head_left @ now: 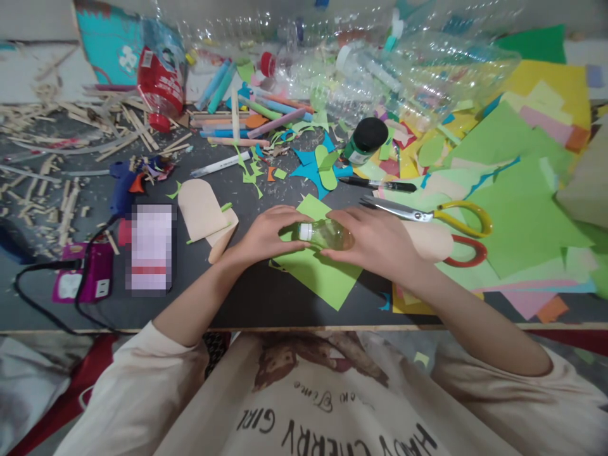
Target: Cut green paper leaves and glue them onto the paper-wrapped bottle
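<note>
A small clear glue bottle [327, 234] with a white cap lies sideways between both hands, over a light green paper sheet [318, 275] on the dark table [247, 297]. My left hand [268, 235] has its fingers closed around the white cap end. The bottle's body rests in the grip of my right hand [375, 240]. Just right of that hand lie yellow-handled scissors [441, 214] and a red-handled pair [468, 253] partly under a peach paper shape.
Peach paper cutouts [205, 212] lie left of my hands. A blue glue gun [122, 187], a purple power strip [83, 273] and wood sticks fill the left side. Markers, clear plastic bottles [380, 69], a black-capped green paint jar [365, 140] and coloured paper cover the back and right.
</note>
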A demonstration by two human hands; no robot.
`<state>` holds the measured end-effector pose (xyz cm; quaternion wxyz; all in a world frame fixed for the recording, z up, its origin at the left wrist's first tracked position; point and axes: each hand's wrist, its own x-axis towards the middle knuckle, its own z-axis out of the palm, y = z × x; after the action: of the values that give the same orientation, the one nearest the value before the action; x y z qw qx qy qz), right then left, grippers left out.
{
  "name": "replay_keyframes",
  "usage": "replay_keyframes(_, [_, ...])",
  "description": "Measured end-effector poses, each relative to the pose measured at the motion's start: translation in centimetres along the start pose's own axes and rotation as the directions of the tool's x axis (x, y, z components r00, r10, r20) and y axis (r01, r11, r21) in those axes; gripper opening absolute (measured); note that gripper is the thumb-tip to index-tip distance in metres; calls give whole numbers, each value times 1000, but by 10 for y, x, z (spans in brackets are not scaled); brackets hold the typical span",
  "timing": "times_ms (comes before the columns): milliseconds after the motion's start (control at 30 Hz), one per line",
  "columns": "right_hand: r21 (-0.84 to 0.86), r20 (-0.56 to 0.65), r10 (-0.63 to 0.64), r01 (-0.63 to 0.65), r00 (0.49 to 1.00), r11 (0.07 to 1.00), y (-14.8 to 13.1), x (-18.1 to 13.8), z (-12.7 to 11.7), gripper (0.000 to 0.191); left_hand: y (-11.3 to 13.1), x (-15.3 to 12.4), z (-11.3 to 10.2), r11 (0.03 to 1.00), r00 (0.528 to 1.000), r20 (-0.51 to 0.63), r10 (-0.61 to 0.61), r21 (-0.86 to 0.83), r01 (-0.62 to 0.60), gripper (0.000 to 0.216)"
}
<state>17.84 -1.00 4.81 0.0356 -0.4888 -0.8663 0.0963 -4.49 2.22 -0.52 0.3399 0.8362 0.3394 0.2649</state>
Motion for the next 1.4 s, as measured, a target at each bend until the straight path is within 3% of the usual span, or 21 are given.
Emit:
replay_keyframes(300, [3,-11,-9,9,1000,1000,0,-1,1,51,1,-1,3,999,1000,9,25,20,-25,46])
replay_keyframes(533, [-35,-10,-6,6,1000,999,1,-1,2,75,1,-1,3,1000,1000,21,19,19,-20,44])
replay_keyframes(767, [3,-19,-27,27,999,1000,1,-3,4,50,2,-1,3,1000,999,41,-4,22,3,42])
replay_keyframes(1033, [-5,-34,1,-2,999,1000,-1,-2,4,45,5,-2,1,998,997,41,-63,15,62,47])
replay_keyframes(1167, [-27,-47,33,-34,998,999,-1,0,1,47,11,-1,-2,990,990,-64,-129,-65,125,43])
replay_keyframes(1300, [-7,-65,48,-48,997,999,0,1,0,49,13,2,0,965,935,-260,-243,-158,208,30])
replay_keyframes(1400, [3,-72,42,-42,997,999,1,0,0,50,11,4,1,950,931,-242,-273,-222,220,23])
